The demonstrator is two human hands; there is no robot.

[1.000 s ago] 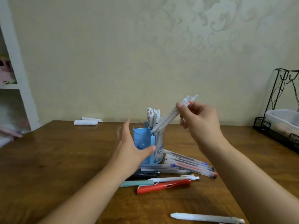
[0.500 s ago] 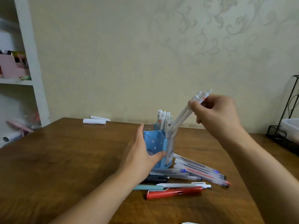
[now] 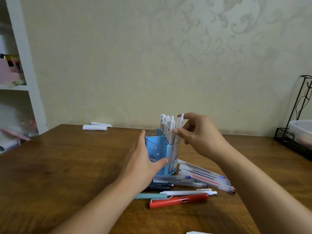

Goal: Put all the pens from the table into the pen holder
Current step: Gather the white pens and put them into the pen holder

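A blue pen holder (image 3: 156, 149) with a clear compartment stands mid-table, several white pens (image 3: 166, 125) upright in it. My left hand (image 3: 143, 162) grips the holder from the left, thumb across its front. My right hand (image 3: 200, 135) pinches two white pens (image 3: 179, 126) that stand almost upright in the clear compartment. In front of the holder lie loose pens: several clear gel pens (image 3: 205, 177), a white pen (image 3: 187, 193), a red pen (image 3: 179, 201), a teal pen (image 3: 152, 196) and dark pens (image 3: 161, 187).
Another white pen (image 3: 194, 232) peeks in at the bottom edge. Two white rolls (image 3: 95, 127) lie at the table's far edge. A black wire rack (image 3: 287, 139) with a plastic box stands at the right. White shelves (image 3: 25, 78) fill the left.
My right hand has lowered the two white pens from a slant into the holder, where they stand nearly upright. My left hand has stayed on the holder.
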